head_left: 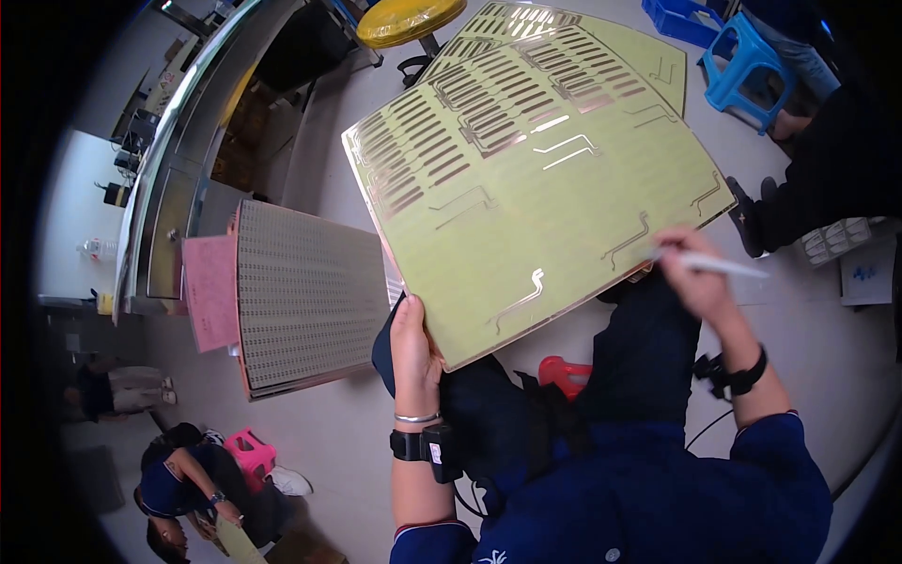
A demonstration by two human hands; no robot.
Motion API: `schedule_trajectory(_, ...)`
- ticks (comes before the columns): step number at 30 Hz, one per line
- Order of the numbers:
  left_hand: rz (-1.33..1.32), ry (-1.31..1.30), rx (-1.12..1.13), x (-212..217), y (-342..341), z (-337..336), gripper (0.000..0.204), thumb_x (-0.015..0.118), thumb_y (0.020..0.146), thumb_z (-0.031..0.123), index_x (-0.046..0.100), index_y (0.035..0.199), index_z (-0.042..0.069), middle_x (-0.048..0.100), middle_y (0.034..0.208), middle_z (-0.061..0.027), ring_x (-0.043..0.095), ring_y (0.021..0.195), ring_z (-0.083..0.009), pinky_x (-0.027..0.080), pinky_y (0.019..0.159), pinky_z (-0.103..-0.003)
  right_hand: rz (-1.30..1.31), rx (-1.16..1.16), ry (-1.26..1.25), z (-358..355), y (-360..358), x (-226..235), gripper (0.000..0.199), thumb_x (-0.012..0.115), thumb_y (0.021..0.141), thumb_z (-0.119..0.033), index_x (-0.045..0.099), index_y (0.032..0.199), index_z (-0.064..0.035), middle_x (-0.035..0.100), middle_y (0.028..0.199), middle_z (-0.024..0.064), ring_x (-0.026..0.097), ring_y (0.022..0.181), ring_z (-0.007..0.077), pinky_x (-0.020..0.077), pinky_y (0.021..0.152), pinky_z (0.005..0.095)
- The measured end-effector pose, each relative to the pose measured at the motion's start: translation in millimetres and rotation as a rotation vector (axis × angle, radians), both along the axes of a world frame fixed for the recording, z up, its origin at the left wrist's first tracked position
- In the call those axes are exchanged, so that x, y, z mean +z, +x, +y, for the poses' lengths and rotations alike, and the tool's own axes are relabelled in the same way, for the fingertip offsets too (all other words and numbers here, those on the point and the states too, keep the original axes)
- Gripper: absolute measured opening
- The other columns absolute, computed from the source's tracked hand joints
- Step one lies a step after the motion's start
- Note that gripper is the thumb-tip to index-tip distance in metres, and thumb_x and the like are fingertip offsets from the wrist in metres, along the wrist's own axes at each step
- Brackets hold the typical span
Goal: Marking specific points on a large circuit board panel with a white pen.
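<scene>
A large yellow-green circuit board panel [554, 221] with shiny copper strips lies tilted above my lap. My left hand [413, 340] grips its near-left edge, the thumb lying on the top face. Close to the panel's near-right edge, my right hand [692, 282] is closed around a slim white pen-like tool [722, 266]. Motion smears that tool, and I cannot tell whether its tip touches the surface. Beneath the far end of the panel, another similar board [658, 58] sticks out.
To the left stands a stack of dotted grey panels [310, 296], with a pink sheet [209, 291] at its side. Around me are a yellow round stool [409, 21], a blue stool [747, 73] and a red stool [564, 374]. A co-worker [188, 484] sits at lower left, holding a board.
</scene>
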State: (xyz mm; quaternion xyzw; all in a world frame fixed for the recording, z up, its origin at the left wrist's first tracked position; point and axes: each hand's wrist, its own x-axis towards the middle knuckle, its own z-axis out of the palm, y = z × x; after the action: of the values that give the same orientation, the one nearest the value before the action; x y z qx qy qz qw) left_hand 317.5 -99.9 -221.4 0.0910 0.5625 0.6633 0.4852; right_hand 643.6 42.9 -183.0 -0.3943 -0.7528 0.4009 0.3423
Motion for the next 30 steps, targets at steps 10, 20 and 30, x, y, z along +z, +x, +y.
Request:
schedule_trajectory(10, 0.41, -0.182, 0.006, 7, -9, -11, 0.035, 0.039, 0.102, 0.025, 0.056, 0.104, -0.005, 0.063, 0.095, -0.0085, 0.058, 0.083, -0.0116, 0.048, 0.077, -0.026, 0.067, 0.448, 0.141, -44, -52, -9, 0.019, 0.067, 0.074, -0.002, 0.065, 0.093, -0.0056, 0.064, 0.086, 0.0087, 0.063, 0.08, 0.0238, 0.0512, 0.072, 0.0324)
schedule_trajectory(20, 0.485, -0.203, 0.096, 2, 1, -7, 0.029, 0.042, 0.101, 0.022, 0.056, 0.092, -0.003, 0.056, 0.081, -0.0005, 0.046, 0.074, -0.0053, 0.04, 0.068, -0.022, 0.027, 0.649, 0.221, -42, -73, -17, 0.032, 0.069, 0.067, -0.001, 0.063, 0.097, -0.0096, 0.062, 0.098, 0.0052, 0.061, 0.085, 0.023, 0.0507, 0.072, 0.0318)
schedule_trajectory(30, 0.576, -0.195, 0.098, 0, -4, -6, 0.03, 0.045, 0.1, 0.022, 0.054, 0.085, -0.003, 0.052, 0.075, 0.0018, 0.042, 0.07, -0.0044, 0.038, 0.064, -0.021, -0.006, 0.687, 0.324, -42, -82, -16, 0.032, 0.072, 0.065, -0.005, 0.063, 0.096, -0.01, 0.063, 0.101, 0.0038, 0.061, 0.089, 0.0218, 0.0491, 0.075, 0.0331)
